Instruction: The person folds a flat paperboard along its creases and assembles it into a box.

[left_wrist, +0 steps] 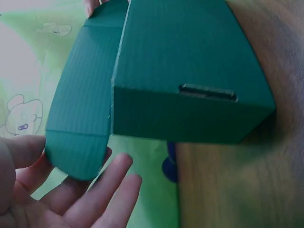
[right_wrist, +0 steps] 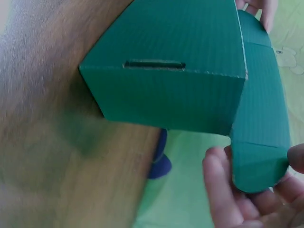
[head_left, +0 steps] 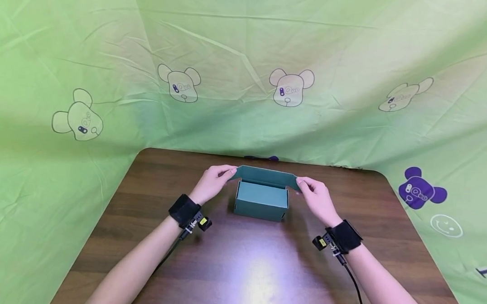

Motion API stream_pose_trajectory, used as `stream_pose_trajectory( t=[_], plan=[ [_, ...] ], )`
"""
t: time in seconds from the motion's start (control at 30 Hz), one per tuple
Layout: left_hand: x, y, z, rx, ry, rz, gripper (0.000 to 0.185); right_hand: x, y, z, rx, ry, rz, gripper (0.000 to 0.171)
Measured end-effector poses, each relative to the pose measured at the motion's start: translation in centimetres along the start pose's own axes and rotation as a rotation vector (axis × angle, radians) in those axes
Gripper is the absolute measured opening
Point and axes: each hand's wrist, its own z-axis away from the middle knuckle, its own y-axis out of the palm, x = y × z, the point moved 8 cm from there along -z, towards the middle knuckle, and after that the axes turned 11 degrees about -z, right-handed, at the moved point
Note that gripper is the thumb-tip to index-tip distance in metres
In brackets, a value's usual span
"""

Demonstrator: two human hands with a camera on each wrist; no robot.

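Two hands are on one green box (head_left: 261, 200). The box sits on the brown table (head_left: 238, 260), near the far edge and about in the middle between its left and right edges. Its lid flap (head_left: 265, 175) stands open along the back of the box.

The left hand (head_left: 214, 181) pinches the left end tab of the flap. In the left wrist view the thumb (left_wrist: 21, 156) presses the rounded tab (left_wrist: 76, 154) from one side and the fingers (left_wrist: 102, 190) lie mostly straight under it. The right hand (head_left: 316, 197) pinches the right end tab the same way, with the tab (right_wrist: 259, 164) between its thumb and its fingers (right_wrist: 223, 194). The hands are apart, one at each end of the flap.

What could go wrong? I think the thin card could crease or tear if one hand pulls harder than the other. The box looks light, so it could slide or tip back if the flap is pushed too hard. A tab might slip out of a loose pinch.

Counting: one box, one flap, two end tabs, one slot (right_wrist: 154, 64) in the box front, two wrist bands (head_left: 184, 210), one table, one green cloth (head_left: 247, 57) with bear pictures behind.
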Motion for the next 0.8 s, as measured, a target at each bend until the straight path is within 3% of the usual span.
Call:
stream_pose_trajectory(
  t=[0.07, 0.17, 0.23, 0.47, 0.8],
  plan=[
    [-0.3, -0.4, 0.1, -0.023, 0.010, -0.052, 0.032, 0.7, -0.6, 0.2, -0.048, -0.035, 0.125, 0.033],
    [-0.7, -0.6, 0.2, -0.013, 0.013, -0.074, 0.029, 1.2, -0.8, 0.4, -0.050, -0.043, 0.155, 0.030],
    [-0.9, -0.4, 0.3, 0.019, 0.002, -0.043, 0.028, 1.3, -0.6, 0.5, -0.018, -0.024, 0.110, 0.031],
    [-1.0, 1.0, 0.4, 0.144, -0.053, 0.184, 0.038, 1.3, 1.0, 0.7, 0.095, 0.118, -0.198, 0.040],
    [-1.0, 1.4, 0.6, 0.177, -0.038, 0.234, 0.041, 1.3, 1.5, 1.0, 0.147, 0.085, -0.227, 0.039]
  ],
)
